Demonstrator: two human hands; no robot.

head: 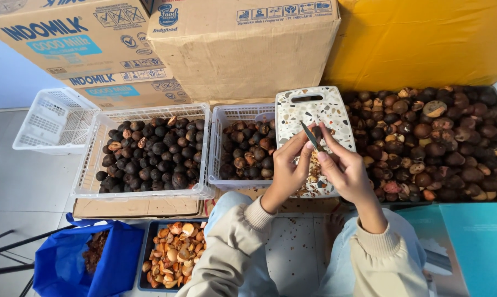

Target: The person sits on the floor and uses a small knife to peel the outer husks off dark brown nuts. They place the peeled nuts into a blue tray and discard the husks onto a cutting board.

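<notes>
We grip a nut (316,133) in our left hand (288,168), knife (311,136) in right hand (344,170); a tray (174,256) holds peeled pieces, two baskets (149,151) remain full.

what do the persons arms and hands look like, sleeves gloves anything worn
Both hands, the left hand and the right hand, are bare, with no gloves. No rings or watch show. Each arm wears a long, pale cream knit sleeve with a ribbed cuff ending at the wrist. No markings show on the fabric.

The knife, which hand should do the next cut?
Probably the right hand: its grip already pinches the knife, blade tip up, over the speckled cutting board. The left hand pinches beside it.
</notes>
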